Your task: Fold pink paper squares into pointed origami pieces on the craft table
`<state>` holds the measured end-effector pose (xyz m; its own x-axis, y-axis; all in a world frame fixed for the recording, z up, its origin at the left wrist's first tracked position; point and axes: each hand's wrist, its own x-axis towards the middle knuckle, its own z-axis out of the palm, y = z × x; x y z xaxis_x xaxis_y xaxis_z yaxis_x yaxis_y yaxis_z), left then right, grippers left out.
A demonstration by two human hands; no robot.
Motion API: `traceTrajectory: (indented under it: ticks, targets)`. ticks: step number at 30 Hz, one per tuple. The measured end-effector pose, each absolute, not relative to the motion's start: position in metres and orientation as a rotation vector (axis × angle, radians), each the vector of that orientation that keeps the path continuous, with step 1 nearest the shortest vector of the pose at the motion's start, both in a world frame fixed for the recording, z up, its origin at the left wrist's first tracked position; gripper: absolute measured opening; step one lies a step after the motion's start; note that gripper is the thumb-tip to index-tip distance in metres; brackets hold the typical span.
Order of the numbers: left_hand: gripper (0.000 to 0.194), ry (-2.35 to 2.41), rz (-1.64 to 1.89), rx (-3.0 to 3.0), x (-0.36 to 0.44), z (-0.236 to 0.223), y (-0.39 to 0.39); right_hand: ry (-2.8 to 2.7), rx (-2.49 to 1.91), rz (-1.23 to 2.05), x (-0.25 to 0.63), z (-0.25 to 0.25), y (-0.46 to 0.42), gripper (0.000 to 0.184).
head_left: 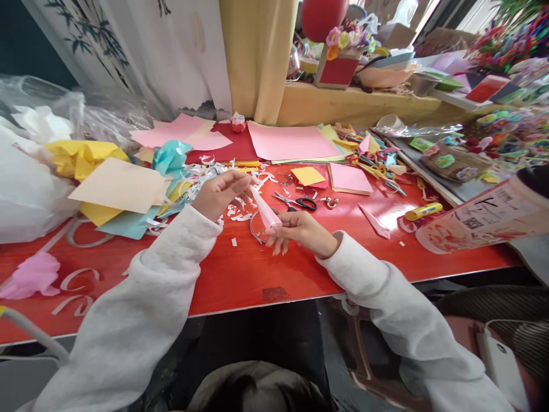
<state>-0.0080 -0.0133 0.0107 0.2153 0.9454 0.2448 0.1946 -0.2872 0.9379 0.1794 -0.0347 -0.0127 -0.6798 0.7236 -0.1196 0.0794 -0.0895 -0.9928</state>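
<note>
Between my hands, above the red table (240, 286), is a narrow folded pink paper cone (263, 207). My left hand (225, 193) pinches its pointed upper end. At the wider lower end, my right hand (300, 230) grips it between thumb and fingers. Just behind my right hand lie open scissors (295, 201) with black handles. A second folded pink paper piece (374, 221) rests on the table to the right. Stacks of small square paper, one yellow (307, 175) and one pink (350, 179), lie beyond the scissors.
White paper scraps (206, 180) are strewn behind my left hand. Coloured sheets (122, 186) and a plastic bag (30, 189) crowd the left. A glue stick (424, 212) and a large cup (480, 217) occupy the right. Large pink sheets (291, 142) lie at the back.
</note>
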Motion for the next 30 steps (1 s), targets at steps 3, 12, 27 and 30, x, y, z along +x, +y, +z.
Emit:
traceTrajectory:
  ticks: [3, 12, 27, 30]
  targets:
    - [0.022, 1.091, 1.208, 1.649, -0.004, 0.010, -0.016, -1.675, -0.833, 1.840, 0.179, -0.014, -0.035, 0.024]
    - [0.034, 1.446, 1.378, 1.990, -0.010, 0.003, -0.015, -1.597, -0.750, 1.962, 0.179, -0.011, -0.040, 0.030]
    - [0.015, 1.112, 1.128, 2.992, 0.000, -0.005, -0.030, -1.577, -0.805, 1.702, 0.178, -0.014, -0.036, 0.026]
    - [0.017, 1.015, 1.155, 2.996, 0.003, -0.008, -0.031, -1.529, -0.811, 1.733, 0.179, -0.017, -0.034, 0.027]
